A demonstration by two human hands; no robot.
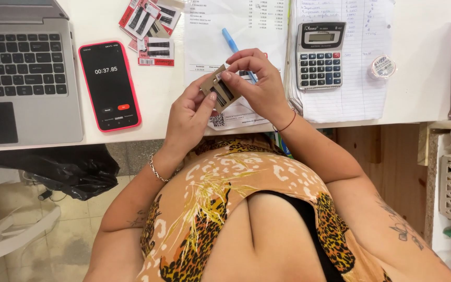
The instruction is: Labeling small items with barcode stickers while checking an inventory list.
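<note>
Both my hands hold a small brown card of black hairpins (220, 92) just above the white desk's front edge. My left hand (190, 116) pinches its lower left corner with the thumb on the card's face. My right hand (259, 86) grips its top and right side from above. Under my hands lies a printed paper sheet (236, 31) with a blue pen (232, 43) on it.
A red-cased phone (109, 85) with a running timer lies left of my hands, beside a grey laptop (22, 73). Several more hairpin cards (150, 28) lie at the back. A calculator (320, 55) rests on lined paper (358, 89), with a tape roll (382, 67) to the right. A black bag (63, 169) hangs below the desk.
</note>
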